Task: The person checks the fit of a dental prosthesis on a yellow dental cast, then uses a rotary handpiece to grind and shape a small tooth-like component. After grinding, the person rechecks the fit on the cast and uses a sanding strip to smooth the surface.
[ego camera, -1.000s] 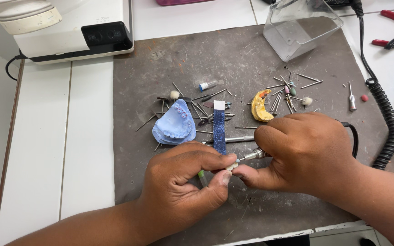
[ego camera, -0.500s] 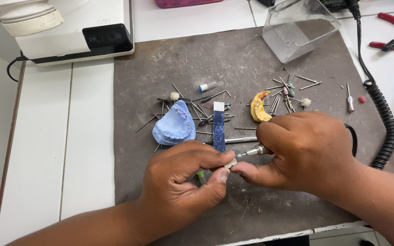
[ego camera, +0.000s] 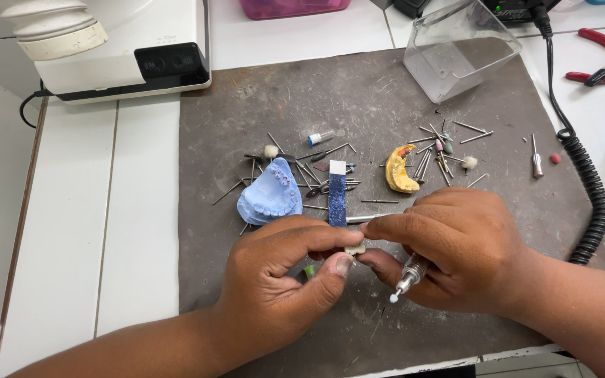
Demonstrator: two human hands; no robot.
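Left hand (ego camera: 274,287) pinches small cream-white tooth-shaped piece (ego camera: 355,249) between thumb and forefinger, above grey mat (ego camera: 372,91); right hand (ego camera: 456,252) touches piece, fingers closed round silver rotary handpiece (ego camera: 409,274), tip downward.

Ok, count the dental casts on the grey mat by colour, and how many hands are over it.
Blue tooth cast: 1
Yellow tooth cast: 1
Casts total: 2
Hands: 2, the left hand and right hand, both pinching a small pale piece
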